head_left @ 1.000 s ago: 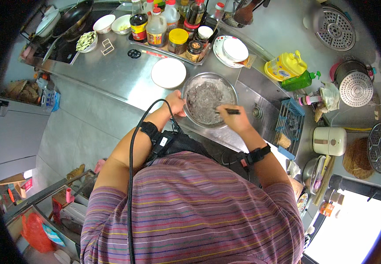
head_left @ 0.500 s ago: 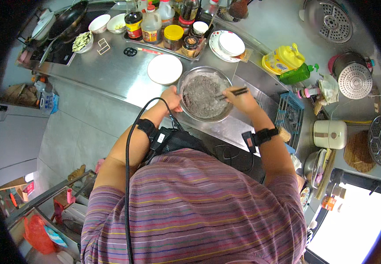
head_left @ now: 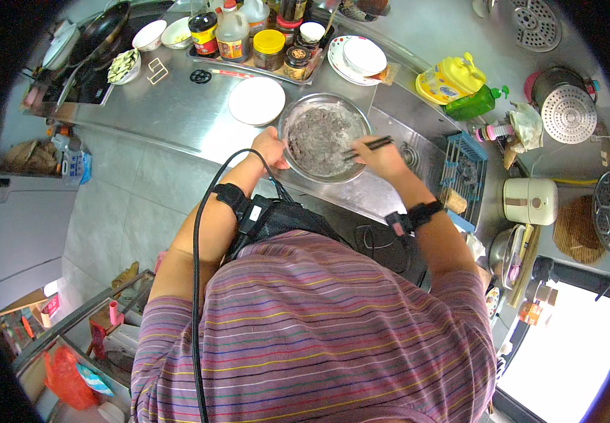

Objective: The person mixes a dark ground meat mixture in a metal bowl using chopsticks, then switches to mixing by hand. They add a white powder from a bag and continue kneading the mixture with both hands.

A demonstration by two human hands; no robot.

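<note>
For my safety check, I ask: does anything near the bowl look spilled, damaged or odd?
I see no spill or damage around the metal bowl. Only the black cable looks odd, because it loops across the left forearm, near the left hand.

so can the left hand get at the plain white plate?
Probably yes: the plate lies just beyond the left hand, with nothing visible between them, though that hand would likely need to release the bowl.

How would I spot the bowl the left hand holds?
On the steel counter, find the plain white plate. The metal bowl is right of it, its rim in the left hand. Unlike the plate, it is silvery and holds a greyish mixture.
</note>
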